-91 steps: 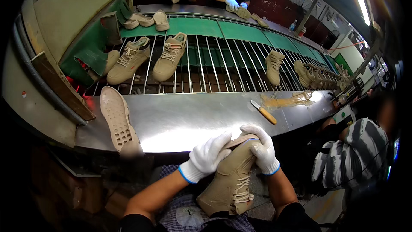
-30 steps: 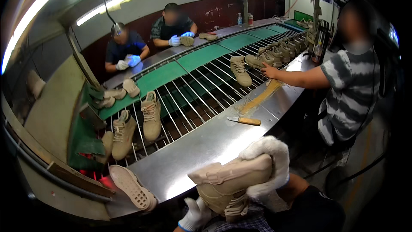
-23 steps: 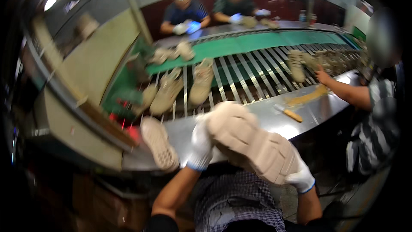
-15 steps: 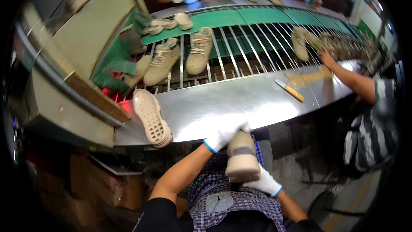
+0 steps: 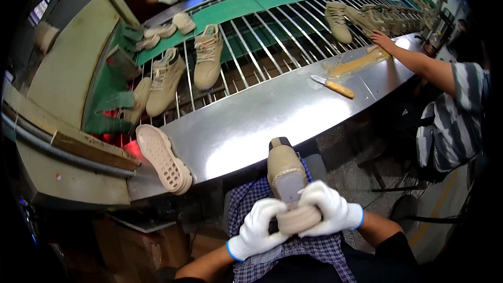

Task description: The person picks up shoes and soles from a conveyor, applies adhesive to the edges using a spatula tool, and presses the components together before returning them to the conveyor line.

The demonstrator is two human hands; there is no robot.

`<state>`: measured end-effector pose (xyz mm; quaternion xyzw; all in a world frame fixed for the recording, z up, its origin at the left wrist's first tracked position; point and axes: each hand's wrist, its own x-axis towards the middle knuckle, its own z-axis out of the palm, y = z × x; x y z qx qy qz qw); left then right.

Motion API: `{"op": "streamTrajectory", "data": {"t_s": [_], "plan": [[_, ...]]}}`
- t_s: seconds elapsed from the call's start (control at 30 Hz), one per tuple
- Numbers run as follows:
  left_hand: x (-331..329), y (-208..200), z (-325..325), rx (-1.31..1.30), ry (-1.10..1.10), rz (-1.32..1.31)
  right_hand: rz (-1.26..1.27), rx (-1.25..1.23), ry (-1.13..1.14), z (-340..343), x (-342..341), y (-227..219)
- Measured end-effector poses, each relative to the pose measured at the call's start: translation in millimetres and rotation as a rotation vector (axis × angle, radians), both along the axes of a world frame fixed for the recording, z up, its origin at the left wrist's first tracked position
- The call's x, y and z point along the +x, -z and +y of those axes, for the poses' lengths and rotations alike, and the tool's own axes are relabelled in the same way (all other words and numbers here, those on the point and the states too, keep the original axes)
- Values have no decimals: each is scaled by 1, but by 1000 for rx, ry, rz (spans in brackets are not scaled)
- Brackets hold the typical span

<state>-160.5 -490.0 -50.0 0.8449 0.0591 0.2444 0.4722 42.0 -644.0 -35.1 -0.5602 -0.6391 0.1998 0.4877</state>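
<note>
A beige shoe upper (image 5: pixel 284 163) lies across my lap, bottom up, with its pale insole board (image 5: pixel 290 186) showing. At its near end, a thick pinkish-beige shoe sole (image 5: pixel 299 220) is gripped from both sides. My gloved left hand (image 5: pixel 261 226) is closed round the sole's left side. My gloved right hand (image 5: pixel 329 208) is closed on its right side, the thumb near the insole board. The fingers hide how far the sole and upper touch. Another pinkish-beige sole (image 5: pixel 163 158) rests on the metal bench's left end, tread up.
A knife with a wooden handle (image 5: pixel 339 89) lies on the metal bench (image 5: pixel 236 128). Beyond, beige laced shoes (image 5: pixel 208 57) stand on a roller conveyor (image 5: pixel 257 55). At right, a co-worker's arm (image 5: pixel 419 63) reaches toward a row of shoes. A panelled machine (image 5: pixel 68 78) borders the left.
The shoe has turned so its bottom shows. My left hand has come from its far end to the near end, and both hands now grip the sole. The view has shifted.
</note>
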Motion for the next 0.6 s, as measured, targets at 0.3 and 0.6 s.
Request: {"op": "streamTrajectory", "data": {"t_s": [0.3, 0.6], "plan": [[43, 11, 19, -38, -136, -72, -120, 54, 49, 45, 46, -1], [44, -3, 44, -156, 54, 9, 82, -122, -2, 47, 48, -9]]}}
